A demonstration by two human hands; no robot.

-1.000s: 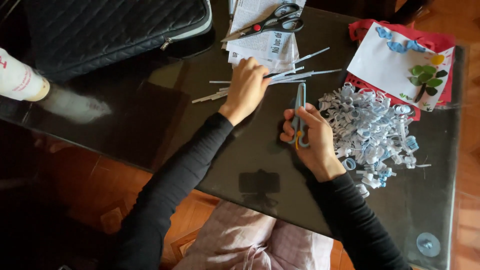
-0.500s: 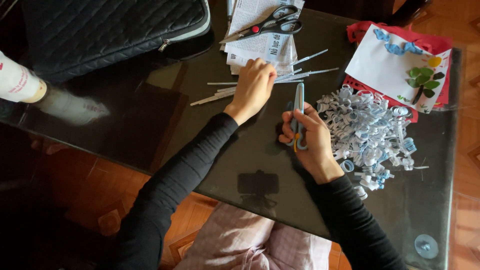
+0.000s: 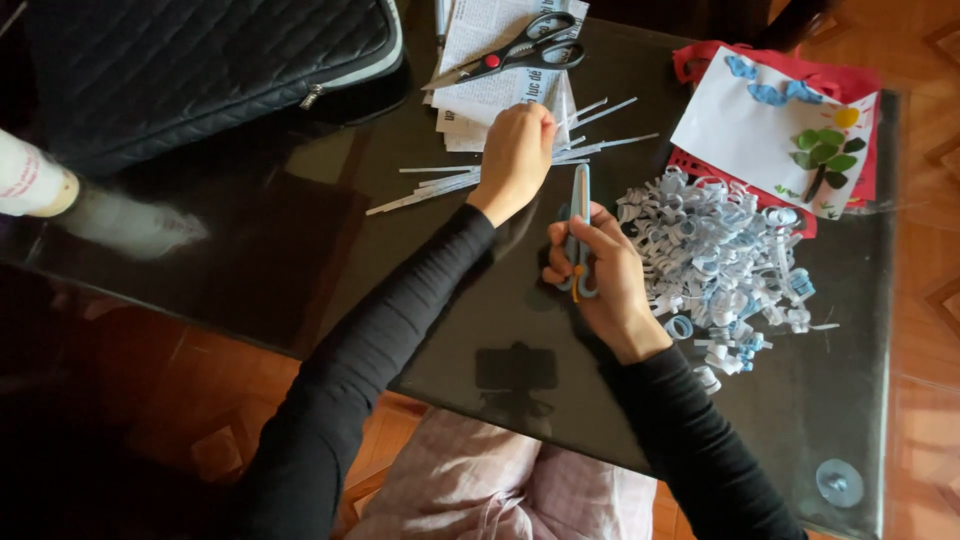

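Note:
My left hand (image 3: 517, 155) reaches over a loose row of thin white paper strips (image 3: 440, 181) on the dark glass table (image 3: 300, 250), its fingers curled down onto the strips near the newspaper sheets. My right hand (image 3: 603, 275) grips a light blue pair of scissors (image 3: 579, 215), blades pointing away from me. A heap of curled blue and white paper coils (image 3: 715, 255) lies just right of that hand.
Black-handled scissors (image 3: 515, 55) rest on folded newspaper sheets (image 3: 490, 70) at the back. A quilted black case (image 3: 200, 60) lies back left, a white bottle (image 3: 30, 180) at the left edge. A white card with a paper tree (image 3: 770, 140) sits on red paper, back right.
My left hand has moved farther away from me, from the middle of the strips toward the newspaper sheets. The right hand with the blue scissors has hardly shifted.

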